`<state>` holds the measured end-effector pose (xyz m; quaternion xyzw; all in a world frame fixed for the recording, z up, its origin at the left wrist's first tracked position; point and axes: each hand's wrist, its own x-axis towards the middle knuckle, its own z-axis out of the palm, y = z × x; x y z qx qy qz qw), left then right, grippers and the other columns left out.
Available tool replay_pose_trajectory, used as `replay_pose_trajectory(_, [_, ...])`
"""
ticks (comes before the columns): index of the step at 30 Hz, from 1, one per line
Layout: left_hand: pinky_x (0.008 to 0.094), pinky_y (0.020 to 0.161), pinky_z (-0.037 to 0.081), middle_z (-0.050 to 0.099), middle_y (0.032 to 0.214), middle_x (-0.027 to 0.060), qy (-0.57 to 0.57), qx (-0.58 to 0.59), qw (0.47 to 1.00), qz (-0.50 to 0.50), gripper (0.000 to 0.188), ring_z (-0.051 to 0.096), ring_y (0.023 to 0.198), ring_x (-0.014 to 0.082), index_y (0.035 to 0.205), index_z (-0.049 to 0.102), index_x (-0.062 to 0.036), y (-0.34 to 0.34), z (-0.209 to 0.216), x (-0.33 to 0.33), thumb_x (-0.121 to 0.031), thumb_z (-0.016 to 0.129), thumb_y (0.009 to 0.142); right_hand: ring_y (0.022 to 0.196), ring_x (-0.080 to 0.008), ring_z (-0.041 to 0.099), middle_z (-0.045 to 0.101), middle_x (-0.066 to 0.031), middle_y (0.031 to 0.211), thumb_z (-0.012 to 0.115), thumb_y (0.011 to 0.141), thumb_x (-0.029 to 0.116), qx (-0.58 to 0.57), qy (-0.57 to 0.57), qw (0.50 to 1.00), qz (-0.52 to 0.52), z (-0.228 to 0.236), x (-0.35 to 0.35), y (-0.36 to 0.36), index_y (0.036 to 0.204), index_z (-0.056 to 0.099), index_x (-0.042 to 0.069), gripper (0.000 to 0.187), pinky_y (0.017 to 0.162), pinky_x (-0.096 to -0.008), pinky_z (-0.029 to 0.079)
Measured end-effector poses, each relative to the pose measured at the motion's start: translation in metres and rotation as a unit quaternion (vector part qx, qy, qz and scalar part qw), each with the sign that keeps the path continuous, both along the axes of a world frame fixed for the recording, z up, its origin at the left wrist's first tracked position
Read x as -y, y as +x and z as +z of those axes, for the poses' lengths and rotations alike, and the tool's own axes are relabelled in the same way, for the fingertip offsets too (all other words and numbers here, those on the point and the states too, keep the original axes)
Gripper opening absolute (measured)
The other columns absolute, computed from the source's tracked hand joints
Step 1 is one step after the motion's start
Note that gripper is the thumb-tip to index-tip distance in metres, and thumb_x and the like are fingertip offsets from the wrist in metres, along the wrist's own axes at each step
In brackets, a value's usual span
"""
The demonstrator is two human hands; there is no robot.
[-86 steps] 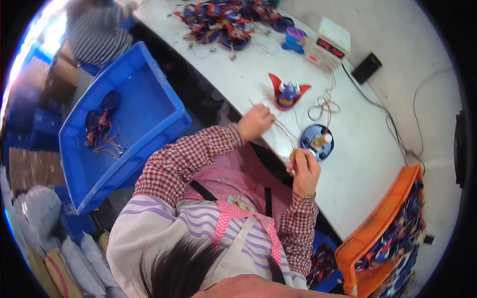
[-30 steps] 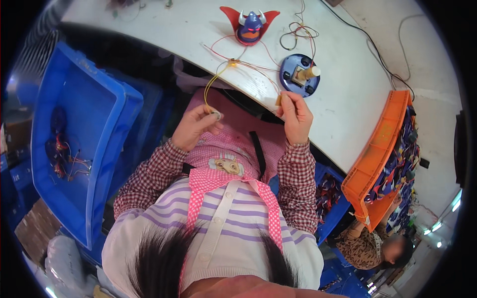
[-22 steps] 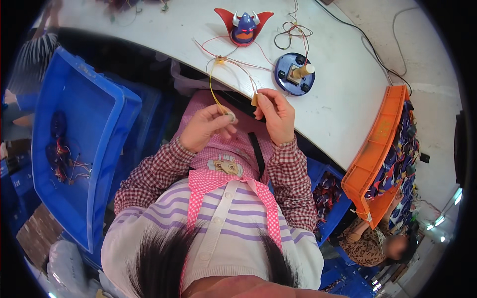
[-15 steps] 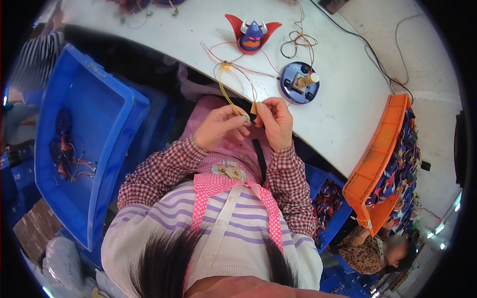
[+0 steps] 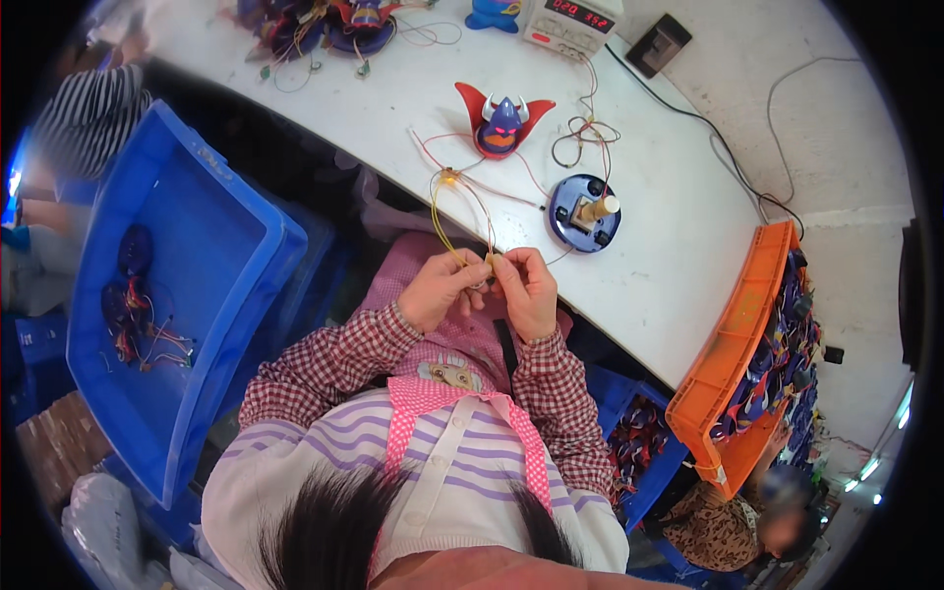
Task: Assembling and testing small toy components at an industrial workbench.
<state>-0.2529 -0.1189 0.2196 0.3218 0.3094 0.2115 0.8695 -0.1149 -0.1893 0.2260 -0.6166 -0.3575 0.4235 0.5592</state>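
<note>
At the table's near edge, my left hand (image 5: 442,288) and my right hand (image 5: 526,292) meet with fingertips pinched. My left fingers grip the end of a yellow wire (image 5: 436,216). In my right fingers is a small tan piece (image 5: 491,262), mostly covered, with a thin wire running up from it. Both wires rise to a small yellowish part (image 5: 448,177) on the table. Beyond stands a purple horned toy head (image 5: 501,129) with red wings, wired to that part. To its right lies a round blue toy base (image 5: 585,212) bearing a tan cylinder.
A power supply (image 5: 572,24) with a red display stands at the back, trailing cables. More wired toy parts (image 5: 324,28) lie far left. A blue bin (image 5: 187,246) with a few parts is at left; an orange crate (image 5: 736,344) full of toys is at right. Another person sits lower right.
My hands have come together, bringing the tan piece to the yellow wire's end. The view has tilted up, so the power supply and more of the table's back show.
</note>
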Motion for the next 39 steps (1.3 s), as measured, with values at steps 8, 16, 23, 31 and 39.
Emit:
replay_pose_trajectory(8, [0.0147, 0.038, 0.038, 0.059, 0.071, 0.0039, 0.008, -0.005, 1.0, 0.007, 0.01, 0.054, 0.05, 0.0078, 0.088, 0.057, -0.0049, -0.003, -0.002, -0.004, -0.015, 0.06, 0.088, 0.06, -0.012, 0.051, 0.057, -0.0047, 0.077, 0.059, 0.086, 0.005, 0.136, 0.052, 0.989, 0.02, 0.006, 0.003, 0.003, 0.094, 0.057, 0.0, 0.01, 0.054, -0.0206, 0.043])
replay_pose_trajectory(16, [0.0137, 0.036, 0.036, 0.059, 0.07, 0.0044, 0.007, 0.006, 1.0, 0.005, 0.005, 0.053, 0.048, 0.0078, 0.09, 0.057, -0.0052, -0.003, 0.0, -0.004, -0.011, 0.057, 0.088, 0.061, -0.018, 0.052, 0.057, -0.0076, 0.082, 0.062, 0.08, -0.001, 0.308, 0.103, 0.944, 0.057, 0.012, 0.006, 0.007, 0.092, 0.058, 0.001, 0.013, 0.054, -0.0248, 0.043])
replay_pose_trajectory(23, [0.0142, 0.037, 0.036, 0.058, 0.07, 0.003, 0.024, 0.007, 1.0, 0.018, 0.008, 0.052, 0.048, 0.007, 0.088, 0.058, -0.0056, -0.003, 0.0, -0.002, -0.013, 0.06, 0.086, 0.061, -0.017, 0.052, 0.057, -0.0071, 0.08, 0.062, 0.08, -0.001, 0.332, 0.122, 0.934, 0.057, 0.011, 0.005, 0.007, 0.091, 0.059, 0.001, 0.012, 0.054, -0.0246, 0.042])
replay_pose_trajectory(31, [0.0133, 0.037, 0.036, 0.06, 0.071, 0.0037, 0.026, -0.002, 0.999, 0.019, 0.006, 0.053, 0.049, 0.0075, 0.091, 0.058, -0.0057, -0.003, -0.003, -0.001, -0.011, 0.057, 0.088, 0.059, -0.0145, 0.049, 0.056, -0.006, 0.078, 0.061, 0.08, -0.003, 0.336, 0.137, 0.93, 0.053, 0.006, 0.004, 0.007, 0.089, 0.059, 0.0, 0.01, 0.053, -0.0229, 0.04])
replay_pose_trajectory(39, [0.0132, 0.037, 0.036, 0.06, 0.071, 0.0035, 0.016, -0.004, 1.0, 0.016, 0.007, 0.053, 0.048, 0.0074, 0.091, 0.059, -0.0056, -0.001, -0.004, 0.002, -0.012, 0.058, 0.088, 0.061, -0.0181, 0.051, 0.057, -0.0077, 0.08, 0.061, 0.079, -0.004, 0.335, 0.131, 0.931, 0.057, 0.011, 0.006, 0.007, 0.09, 0.059, 0.0, 0.012, 0.055, -0.0249, 0.042])
